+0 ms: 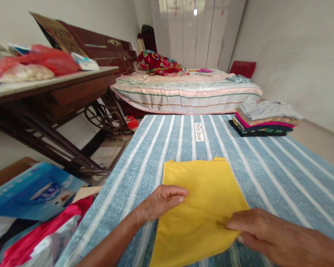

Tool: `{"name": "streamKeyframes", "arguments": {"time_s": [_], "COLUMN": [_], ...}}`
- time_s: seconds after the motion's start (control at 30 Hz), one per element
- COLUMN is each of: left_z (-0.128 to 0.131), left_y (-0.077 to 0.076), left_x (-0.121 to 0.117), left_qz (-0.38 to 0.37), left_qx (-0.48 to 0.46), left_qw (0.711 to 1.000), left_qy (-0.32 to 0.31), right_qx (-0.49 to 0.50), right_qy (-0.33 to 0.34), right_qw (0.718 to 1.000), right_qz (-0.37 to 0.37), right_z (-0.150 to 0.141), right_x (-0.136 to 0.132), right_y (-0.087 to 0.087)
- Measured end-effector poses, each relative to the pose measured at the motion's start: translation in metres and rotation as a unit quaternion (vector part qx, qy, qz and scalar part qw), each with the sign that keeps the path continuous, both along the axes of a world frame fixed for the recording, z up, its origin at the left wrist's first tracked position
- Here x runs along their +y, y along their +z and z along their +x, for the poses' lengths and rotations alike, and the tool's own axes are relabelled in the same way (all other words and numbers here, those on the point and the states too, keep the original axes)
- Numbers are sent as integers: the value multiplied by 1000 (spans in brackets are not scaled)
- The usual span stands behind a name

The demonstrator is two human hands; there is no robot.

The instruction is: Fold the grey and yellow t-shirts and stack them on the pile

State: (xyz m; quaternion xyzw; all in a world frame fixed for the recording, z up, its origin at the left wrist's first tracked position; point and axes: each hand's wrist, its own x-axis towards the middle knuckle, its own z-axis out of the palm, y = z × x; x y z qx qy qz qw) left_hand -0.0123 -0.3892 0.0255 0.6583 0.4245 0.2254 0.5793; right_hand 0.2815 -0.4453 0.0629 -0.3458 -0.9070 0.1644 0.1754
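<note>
A yellow folded garment [199, 207] lies on the blue-and-white striped cover in front of me, roughly a rectangle with small bumps along its far edge. At its right side, my right hand [256, 230] pinches the edge, thumb underneath and fingers on top, lifting the near right part a little. My left hand [165, 200] is over the garment's left edge, thumb and fingers apart, with nothing between them. Whether the left fingertips touch the fabric is hard to tell. A stack of folded clothes [264, 120], grey on top, sits at the far right of the striped cover.
Beyond the striped surface [128, 178] stands a bed [189, 96] with a red floral bundle. On the left are a sewing-machine table [83, 79] carrying plastic bags, a blue box [39, 189] and red fabric [44, 237]. A wall runs along the right.
</note>
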Motion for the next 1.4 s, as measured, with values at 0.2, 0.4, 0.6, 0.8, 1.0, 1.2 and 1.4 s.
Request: {"name": "streamKeyframes", "arguments": {"time_s": [0.2, 0.4, 0.6, 0.8, 1.0, 1.2, 1.4], "left_z": [-11, -15, -10, -5, -3, -10, -6], "left_y": [3, -4, -6, -4, 1, -1, -3], "left_x": [16, 32, 33, 35, 42, 46, 50], "left_qz": [-146, -283, -278, -302, -316, -227, -209], "left_qx": [-54, -241, -189, -212, -174, -71, -127], "left_qw": [988, 920, 918, 888, 870, 920, 914], "left_qy": [-13, 121, 208, 276, 336, 313, 323], "right_qx": [-16, -9, -16, 20, -14, 14, 55], "right_qy": [69, -60, -65, -61, -133, -126, -131], "right_qw": [884, 859, 871, 888, 900, 899, 879], "right_qz": [-462, -508, -486, -454, -415, -420, -456], "right_z": [0, -12, -2, 4, 5, 14, 24], "right_x": [90, 187, 209, 213, 227, 217, 213], "right_y": [39, 5, -31, -22, -47, -39, -27]}}
